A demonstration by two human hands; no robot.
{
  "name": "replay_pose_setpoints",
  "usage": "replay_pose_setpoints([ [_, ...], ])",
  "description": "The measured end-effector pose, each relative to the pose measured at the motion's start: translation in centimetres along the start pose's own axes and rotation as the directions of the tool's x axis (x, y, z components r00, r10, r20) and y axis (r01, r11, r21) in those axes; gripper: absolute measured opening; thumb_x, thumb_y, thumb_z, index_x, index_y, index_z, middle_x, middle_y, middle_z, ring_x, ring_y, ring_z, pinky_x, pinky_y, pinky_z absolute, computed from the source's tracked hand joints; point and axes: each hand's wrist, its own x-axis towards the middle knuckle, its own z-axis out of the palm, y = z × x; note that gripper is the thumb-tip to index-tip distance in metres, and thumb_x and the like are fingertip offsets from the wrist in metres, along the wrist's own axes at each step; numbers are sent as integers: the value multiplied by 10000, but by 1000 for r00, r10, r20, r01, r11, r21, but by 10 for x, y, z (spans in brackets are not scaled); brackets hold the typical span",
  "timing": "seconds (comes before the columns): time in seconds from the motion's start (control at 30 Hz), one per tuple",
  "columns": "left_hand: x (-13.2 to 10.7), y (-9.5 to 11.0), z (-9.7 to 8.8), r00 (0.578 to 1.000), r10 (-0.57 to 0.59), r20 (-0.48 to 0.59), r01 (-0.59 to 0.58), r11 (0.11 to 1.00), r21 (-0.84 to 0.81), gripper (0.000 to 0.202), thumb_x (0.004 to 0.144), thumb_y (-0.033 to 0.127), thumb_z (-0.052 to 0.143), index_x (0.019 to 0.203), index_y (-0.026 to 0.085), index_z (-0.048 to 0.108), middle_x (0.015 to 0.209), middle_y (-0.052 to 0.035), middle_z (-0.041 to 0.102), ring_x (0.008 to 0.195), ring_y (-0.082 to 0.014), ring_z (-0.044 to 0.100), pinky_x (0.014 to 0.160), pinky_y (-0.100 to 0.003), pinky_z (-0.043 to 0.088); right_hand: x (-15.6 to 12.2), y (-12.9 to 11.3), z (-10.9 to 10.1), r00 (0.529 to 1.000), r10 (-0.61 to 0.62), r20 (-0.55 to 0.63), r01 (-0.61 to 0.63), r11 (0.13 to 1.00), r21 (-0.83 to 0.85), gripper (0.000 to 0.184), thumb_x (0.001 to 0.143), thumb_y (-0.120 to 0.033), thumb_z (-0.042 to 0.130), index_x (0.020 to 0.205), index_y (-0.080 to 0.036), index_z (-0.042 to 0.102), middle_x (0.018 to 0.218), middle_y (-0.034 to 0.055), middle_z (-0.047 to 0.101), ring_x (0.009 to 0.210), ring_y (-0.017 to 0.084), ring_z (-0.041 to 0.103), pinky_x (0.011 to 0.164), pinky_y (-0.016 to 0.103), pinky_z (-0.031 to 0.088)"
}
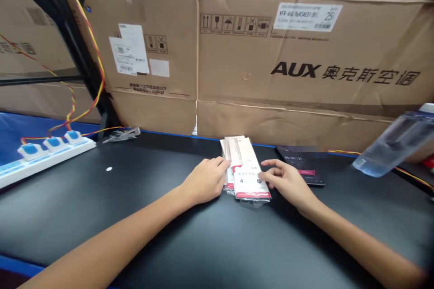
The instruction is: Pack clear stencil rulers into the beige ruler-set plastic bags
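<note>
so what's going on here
A person is at a black desk with both hands on a stack of plastic-wrapped exam stationery packs, with a ruler showing in it. The left hand lies against the stack's left edge, and the right hand has its fingers at the right edge. A dark phone lies just past the right hand, with a clear water bottle further right. A white power strip sits at the left, below AUX cardboard boxes.

Storeroom-style work area, black bench (101,207), stacked cartons (291,49) (AUX air conditioners), power strip (50,158)
</note>
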Motion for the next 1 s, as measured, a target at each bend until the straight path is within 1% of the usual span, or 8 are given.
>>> replay_pose_setpoints([
  [0.23, 1, 0, 2, 1000, -10, 15, 11, 999, -30, 329, 995, 194, 344, 1257, 179, 543, 1218, -108, 633, 1066, -249, 623, 914, -384, 478, -5, -1, 2, 998, -66, 2, 66, 996, -64, 475, 738, -499, 767, 1067, -196, 610, 728, -12, 659, 631, 167, 591, 617, 294, 458],
  [0.53, 3, 0, -1, 1000, -1, 28, 2, 999, -43, 326, 997, 205, 355, 1265, 185, 540, 1286, -109, 607, 1110, -246, 609, 939, -395, 474, -2, 6, -5, 1000, -27, 3, 27, 997, 73, 314, 799, -365, 701, 1029, -151, 685, 675, -4, 662, 592, 153, 597, 557, 271, 446],
  [0.67, 3, -1, -2, 1000, 14, 1, -14, 1000, -23, 316, 993, 211, 371, 1248, 173, 553, 1316, -119, 591, 1156, -258, 578, 956, -413, 464, -3, 4, -6, 998, -31, -56, 38, 993, 114, 307, 849, -383, 635, 1039, -155, 711, 832, 51, 742, 725, 194, 668, 610, 278, 489],
  [0.77, 3, 3, -7, 999, 5, -51, -6, 1000, -5, 265, 989, 253, 412, 1156, 163, 597, 1274, -127, 615, 1129, -282, 580, 931, -438, 456, -5, 0, -5, 994, -57, -93, 69, 988, 136, 342, 880, -415, 600, 1082, -160, 707, 972, 77, 762, 813, 218, 691, 656, 286, 518],
  [0.83, 3, 9, -13, 994, -35, -107, 27, 996, -83, 253, 986, 317, 457, 1103, 163, 619, 1209, -118, 648, 1082, -279, 594, 926, -439, 450, -7, -2, -5, 991, -78, -111, 93, 986, 141, 359, 891, -437, 591, 1095, -163, 701, 994, 82, 762, 820, 224, 690, 653, 290, 520],
  [0.9, 2, 16, -18, 983, -103, -150, 56, 956, -289, 285, 976, 384, 505, 1114, 167, 627, 1164, -98, 673, 1058, -258, 609, 943, -414, 450, -11, -3, -4, 984, -127, -128, 140, 985, 100, 356, 907, -442, 578, 1098, -165, 695, 972, 80, 760, 800, 222, 682, 638, 290, 514],
  [0.93, 1, 19, -21, 980, -139, -141, 66, 901, -430, 307, 977, 407, 511, 1133, 169, 626, 1158, -89, 682, 1054, -245, 618, 949, -394, 457, -13, -3, -3, 977, -167, -133, 176, 983, 56, 348, 916, -437, 570, 1098, -167, 693, 939, 74, 757, 770, 215, 674, 624, 289, 507],
  [1.0, 0, 26, -25, 977, -199, -78, 88, 707, -701, 357, 998, 441, 471, 1163, 163, 623, 1154, -85, 697, 1046, -234, 641, 931, -364, 484, -18, -2, -2, 951, -282, -123, 277, 959, -58, 323, 937, -412, 550, 1105, -170, 685, 852, 56, 738, 695, 193, 648, 593, 286, 492],
])
